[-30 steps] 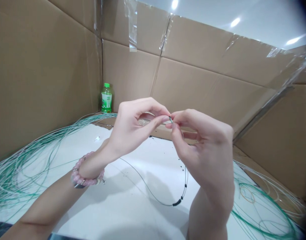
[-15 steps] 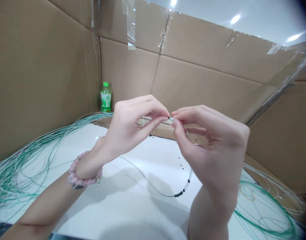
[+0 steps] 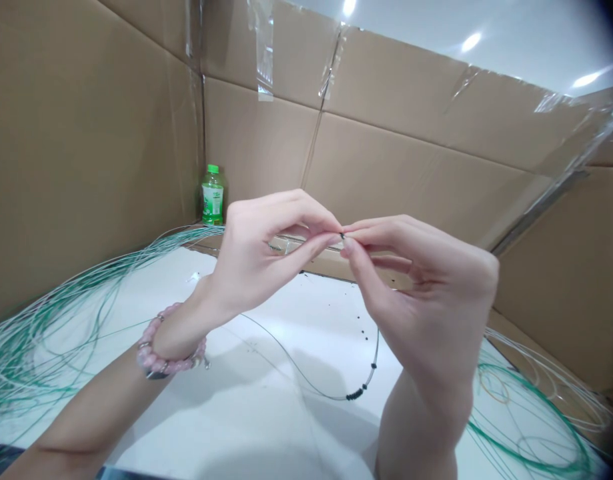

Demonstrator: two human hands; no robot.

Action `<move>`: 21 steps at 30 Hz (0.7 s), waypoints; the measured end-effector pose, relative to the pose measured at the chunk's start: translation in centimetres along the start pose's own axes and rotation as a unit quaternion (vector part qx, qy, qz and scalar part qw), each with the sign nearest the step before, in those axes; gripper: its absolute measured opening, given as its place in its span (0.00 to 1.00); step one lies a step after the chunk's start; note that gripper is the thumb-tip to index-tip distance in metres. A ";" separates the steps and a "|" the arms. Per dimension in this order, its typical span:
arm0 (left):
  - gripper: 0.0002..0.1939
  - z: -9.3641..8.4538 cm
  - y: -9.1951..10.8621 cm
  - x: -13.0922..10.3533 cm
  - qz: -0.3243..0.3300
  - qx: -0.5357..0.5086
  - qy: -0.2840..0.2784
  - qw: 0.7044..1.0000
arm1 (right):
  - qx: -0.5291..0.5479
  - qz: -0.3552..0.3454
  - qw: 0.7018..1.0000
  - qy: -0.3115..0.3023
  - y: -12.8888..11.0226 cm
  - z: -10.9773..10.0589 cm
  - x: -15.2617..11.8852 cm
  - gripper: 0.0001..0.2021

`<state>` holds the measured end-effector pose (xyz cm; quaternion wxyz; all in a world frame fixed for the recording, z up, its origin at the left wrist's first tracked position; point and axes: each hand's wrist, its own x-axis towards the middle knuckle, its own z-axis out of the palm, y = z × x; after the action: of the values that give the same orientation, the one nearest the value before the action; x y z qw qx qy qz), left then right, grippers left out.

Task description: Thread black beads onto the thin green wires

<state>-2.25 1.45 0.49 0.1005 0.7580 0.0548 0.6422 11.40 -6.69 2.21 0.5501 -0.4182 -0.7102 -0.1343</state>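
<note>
My left hand (image 3: 266, 257), with a pink bead bracelet (image 3: 153, 347) at the wrist, pinches a tiny black bead (image 3: 342, 235) between thumb and forefinger. My right hand (image 3: 426, 287) meets it fingertip to fingertip, its thumb and forefinger pinched at the same spot on a thin wire. The wire (image 3: 296, 360) hangs in a loop below both hands, and several black beads (image 3: 355, 394) are threaded on its lowest part. Exactly how the wire passes between the fingertips is hidden.
Bundled green and white wires (image 3: 81, 293) lie at the left, with a green coil (image 3: 551, 400) at the right. A green-capped bottle (image 3: 213, 197) stands in the back corner by the cardboard walls (image 3: 411, 153). Loose black beads (image 3: 359, 318) dot the white tabletop (image 3: 211, 413).
My right fingertips have come closer to my left ones and now touch them. The beaded part of the hanging loop has swung slightly left and down.
</note>
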 end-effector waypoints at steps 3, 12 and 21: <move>0.04 -0.1 -0.1 0.0 -0.013 -0.036 0.004 0.999 | 0.018 0.008 1.000 -0.003 0.2 0.0 0.1 0.07; 0.04 0.0 -0.2 0.0 -0.043 -0.025 -0.014 0.999 | 0.070 0.069 0.995 -0.017 0.7 0.3 0.3 0.05; 0.04 0.7 -0.6 -0.4 -0.058 0.034 -0.001 0.998 | 0.012 0.104 0.984 -0.147 2.1 -2.4 0.4 0.04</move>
<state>-1.58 1.90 -0.14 0.1118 0.7569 0.1199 0.6326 14.53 -6.77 2.86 0.4560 -0.4982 -0.7374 -0.0049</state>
